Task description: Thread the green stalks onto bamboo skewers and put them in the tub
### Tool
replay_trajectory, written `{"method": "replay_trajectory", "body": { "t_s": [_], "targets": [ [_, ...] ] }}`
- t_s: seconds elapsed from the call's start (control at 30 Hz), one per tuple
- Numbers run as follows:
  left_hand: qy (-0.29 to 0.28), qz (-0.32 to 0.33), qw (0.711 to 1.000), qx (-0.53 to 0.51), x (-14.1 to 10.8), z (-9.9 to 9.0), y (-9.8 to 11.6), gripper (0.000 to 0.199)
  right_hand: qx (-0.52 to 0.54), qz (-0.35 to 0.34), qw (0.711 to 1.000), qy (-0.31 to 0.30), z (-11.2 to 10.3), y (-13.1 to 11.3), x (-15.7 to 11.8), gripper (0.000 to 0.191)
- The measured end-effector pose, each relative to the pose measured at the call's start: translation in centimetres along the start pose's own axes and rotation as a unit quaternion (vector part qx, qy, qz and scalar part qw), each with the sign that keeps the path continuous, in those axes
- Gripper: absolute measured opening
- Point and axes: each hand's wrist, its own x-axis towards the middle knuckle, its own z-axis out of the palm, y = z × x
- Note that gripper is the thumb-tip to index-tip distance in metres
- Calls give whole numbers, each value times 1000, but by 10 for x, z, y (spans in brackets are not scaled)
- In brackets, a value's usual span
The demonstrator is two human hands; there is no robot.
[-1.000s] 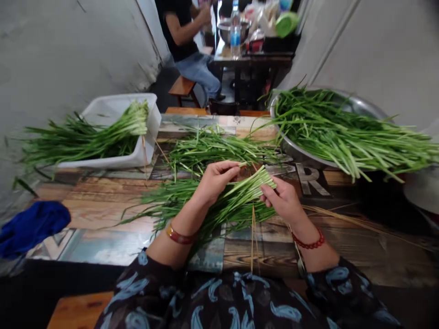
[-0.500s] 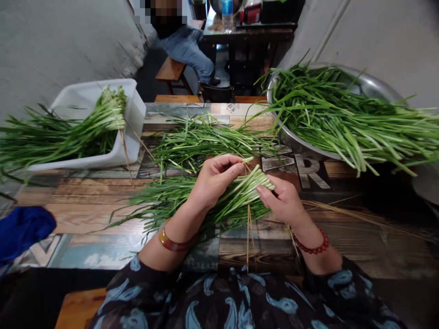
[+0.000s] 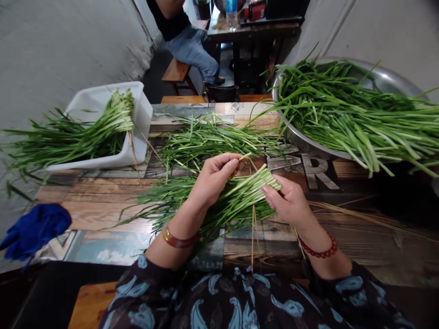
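the left hand point(image 3: 216, 180) had its thumb and forefinger pinched on a pale stem point(image 3: 244, 156), while the right hand point(image 3: 290, 198) gripped the cut ends of a flat bunch of greens point(image 3: 240, 194). that bunch lay at the middle of the table point(image 3: 96, 196), leaves fanned leftward, with thin straw-coloured strips point(image 3: 253, 233) running from under it toward the wearer. just beyond it sprawled a loose heap of greens point(image 3: 216, 141). the tabletop was a patchwork of plank patterns, brown, grey and pale blue, glossy at the left, with a big letter r point(image 3: 318, 171) near the right hand. a white tub point(image 3: 144, 119) of greens stood to the left, crumpled blue fabric point(image 3: 37, 228) nearer the wearer; a heaped metal basin point(image 3: 387, 80) stood to the right. grey, scuffed wall point(image 3: 68, 45) rose on the left, paler wall point(image 3: 384, 36) on the right. farther back, a person in jeans point(image 3: 192, 48) sat on a wooden seat point(image 3: 176, 71) beside a second table point(image 3: 254, 31) bearing a plastic bottle point(image 3: 232, 16).
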Motion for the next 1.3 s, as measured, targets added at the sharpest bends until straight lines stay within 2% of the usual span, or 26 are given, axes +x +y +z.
{"method": "replay_trajectory", "body": {
  "t_s": [0.2, 0.33, 0.47, 0.67, 0.87, 1.3],
  "targets": [
    [5, -9, 999, -44, 1, 11, 8, 19, -29, -14, 999, -4, -2, -5, 2, 28],
    [24, 8, 998, -55, -3, 8, 7, 15, -11, -2, 1000, -4, -1, 1, -1, 27],
    [32, -7, 997, -64, -6, 2, 4, 15, 12, 14, 1000, -9, 0, 6, -4, 26],
    [37, -4, 997, -68, -6, 5, 3, 14, 6, 19, 1000, -20, -1, -2, -6, 25],
    [28, -27, 995, -89, -8, 11, 7, 13, -11, 5, 1000, -19, -1, -7, -4, 25],
    [34, -53, 992, -108, -8, 8, 6, 13, -20, -36, 999, -21, -2, -10, -3, 17]
  ]
}}
